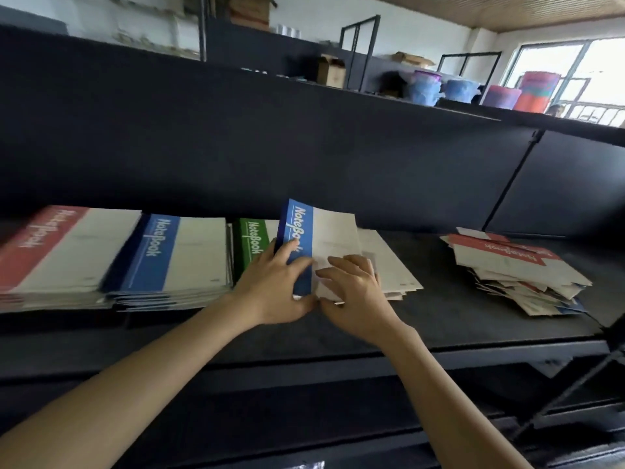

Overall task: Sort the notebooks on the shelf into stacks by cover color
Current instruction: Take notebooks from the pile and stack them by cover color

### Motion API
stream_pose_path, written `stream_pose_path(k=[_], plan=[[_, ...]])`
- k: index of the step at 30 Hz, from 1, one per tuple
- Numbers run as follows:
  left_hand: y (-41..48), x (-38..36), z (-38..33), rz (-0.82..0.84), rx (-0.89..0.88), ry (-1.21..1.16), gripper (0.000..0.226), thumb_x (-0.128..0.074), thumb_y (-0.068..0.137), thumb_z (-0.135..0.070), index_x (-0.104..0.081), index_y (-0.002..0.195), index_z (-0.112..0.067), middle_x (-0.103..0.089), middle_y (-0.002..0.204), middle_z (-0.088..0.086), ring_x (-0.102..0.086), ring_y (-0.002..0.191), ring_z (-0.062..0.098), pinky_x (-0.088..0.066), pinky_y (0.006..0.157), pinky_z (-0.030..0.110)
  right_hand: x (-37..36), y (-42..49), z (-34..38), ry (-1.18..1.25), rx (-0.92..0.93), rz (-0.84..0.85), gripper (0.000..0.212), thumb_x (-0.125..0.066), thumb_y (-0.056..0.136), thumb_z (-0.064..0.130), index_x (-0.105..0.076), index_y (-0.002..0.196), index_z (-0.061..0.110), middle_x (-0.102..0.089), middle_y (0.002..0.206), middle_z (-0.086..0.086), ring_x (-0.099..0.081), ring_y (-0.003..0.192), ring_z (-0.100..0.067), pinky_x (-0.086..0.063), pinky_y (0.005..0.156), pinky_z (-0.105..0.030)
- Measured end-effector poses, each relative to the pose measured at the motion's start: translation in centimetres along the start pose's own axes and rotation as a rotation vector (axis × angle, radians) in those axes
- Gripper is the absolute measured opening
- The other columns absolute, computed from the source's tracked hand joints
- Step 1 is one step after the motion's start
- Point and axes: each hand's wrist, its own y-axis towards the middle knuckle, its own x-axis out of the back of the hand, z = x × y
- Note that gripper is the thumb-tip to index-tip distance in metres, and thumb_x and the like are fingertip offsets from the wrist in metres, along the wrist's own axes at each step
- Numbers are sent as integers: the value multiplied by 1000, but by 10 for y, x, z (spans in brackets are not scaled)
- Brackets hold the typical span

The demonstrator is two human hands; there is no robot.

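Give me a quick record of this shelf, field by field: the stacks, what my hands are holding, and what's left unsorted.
held item: blue notebook, tilted up over the green stack
left hand: holds its blue side
right hand: holds its white side
sorted stacks, left to right: red stack, blue stack, green stack
unsorted: messy pile at the right, red cover on top
surface: dark shelf

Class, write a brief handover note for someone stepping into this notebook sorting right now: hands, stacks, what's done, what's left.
Hands: left hand and right hand both grip one blue-striped paper notebook, tilted over the green-striped stack.
Far left lies the red-striped stack, the blue-striped stack beside it, all on the black shelf.
Done: three colour stacks started.
Left: probably lay this notebook on the blue-striped stack, then sort the messy mixed pile at right.
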Motion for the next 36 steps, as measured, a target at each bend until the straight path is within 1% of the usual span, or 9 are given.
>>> stream_pose_path(k=[2, 5, 12, 21, 24, 25, 27, 31, 36], plan=[[-18, 5, 23, -21, 43, 15, 67, -47, 91, -52, -21, 148, -27, 0, 158, -2, -5, 144, 27, -16, 115, 39, -12, 6, 23, 12, 43, -3, 39, -69, 79, 22, -65, 116, 12, -53, 134, -12, -33, 129, -35, -34, 101, -52], [-41, 15, 57, -54, 86, 39, 63, -47, 92, -48, -25, 147, -24, -3, 158, 0, -4, 144, 27, -17, 114, 40, -27, 16, 61, 25, 74, -2, 31, -68, 80, 19, -67, 108, 5, -58, 122, -14, -36, 122, -34, -34, 96, -44], [-73, 34, 121, -46, 186, 50, 67, -48, 91, -53, -26, 147, -25, -3, 158, 2, -4, 144, 31, -19, 114, 43, -58, 50, 121, 15, 148, 101, 43, -63, 86, 28, -58, 125, 10, -44, 140, -9, -25, 133, -28, -26, 108, -39], [-72, 34, 169, 5, 241, 11, 67, -51, 89, -53, -28, 145, -23, -7, 157, 2, -11, 143, 29, -24, 113, 43, -87, 85, 146, -46, 160, 183, 46, -62, 86, 28, -56, 126, 8, -46, 139, -12, -29, 131, -30, -28, 106, -39], [-69, 33, 175, 46, 239, 66, 67, -47, 90, -56, -29, 145, -22, -13, 156, 4, -17, 141, 29, -26, 112, 42, -91, 91, 145, -53, 173, 269, 36, -56, 86, 34, -63, 109, 7, -57, 114, -8, -42, 118, -32, -37, 98, -43], [-69, 33, 176, 58, 237, 92, 67, -46, 90, -57, -30, 144, -22, -16, 156, 5, -20, 140, 30, -26, 112, 42, -91, 92, 145, -61, 181, 287, 35, -53, 85, 35, -62, 101, 6, -57, 99, -3, -48, 107, -31, -41, 90, -42], [-67, 32, 177, 80, 241, 126, 66, -43, 91, -58, -31, 143, -21, -20, 155, 5, -21, 139, 31, -25, 111, 43, -90, 94, 144, -113, 198, 312, 30, -49, 88, 33, -60, 97, 7, -51, 88, 1, -50, 96, -27, -41, 81, -37], [-63, 32, 175, 116, 252, 163, 60, -44, 92, -55, -34, 140, -21, -26, 152, 5, -17, 140, 32, -27, 110, 45, -90, 94, 145, -165, 207, 317, 18, -44, 92, 28, -53, 92, 12, -46, 90, 4, -46, 101, -25, -33, 83, -37], [-58, 37, 175, 153, 243, 190, 55, -47, 89, -56, -42, 131, -20, -42, 139, 3, -27, 133, 26, -34, 104, 42, -86, 91, 144, -190, 205, 353, 23, -37, 95, 24, -52, 108, 12, -53, 112, -6, -44, 111, -27, -31, 87, -40]])
